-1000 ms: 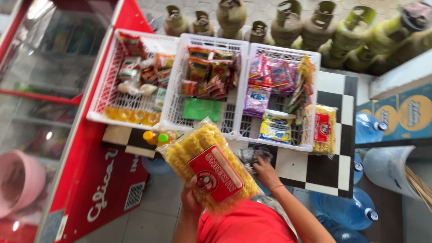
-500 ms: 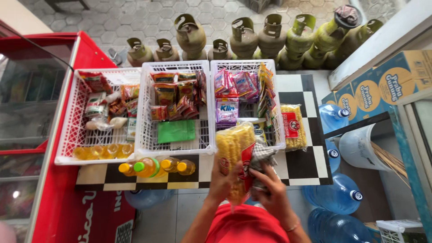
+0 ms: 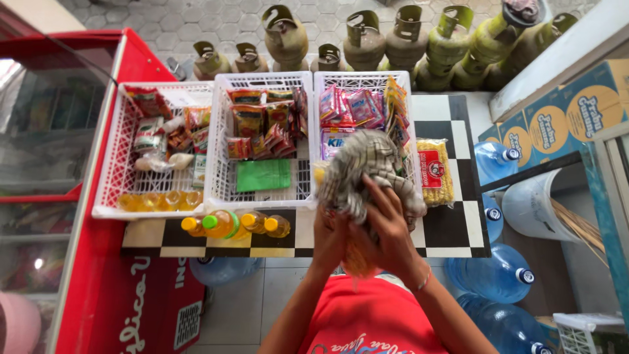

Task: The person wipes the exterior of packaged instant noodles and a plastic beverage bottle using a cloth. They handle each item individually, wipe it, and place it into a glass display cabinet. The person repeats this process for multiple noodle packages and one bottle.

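Both hands hold a crumpled grey-and-white patterned cloth [image 3: 367,170] against a yellow packet [image 3: 359,259] above the checkered surface [image 3: 452,226].

The cloth is bunched and covers most of the packet, whose yellow lower end shows between the wrists. The right hand [image 3: 386,233] has its fingers spread and pressed on the cloth; the left hand [image 3: 329,236] clasps it from the side. Behind stand three white baskets, the nearest [image 3: 409,124] full of snack sachets, with a yellow noodle packet [image 3: 435,172] just beside it and oil bottles [image 3: 236,224] to the left.
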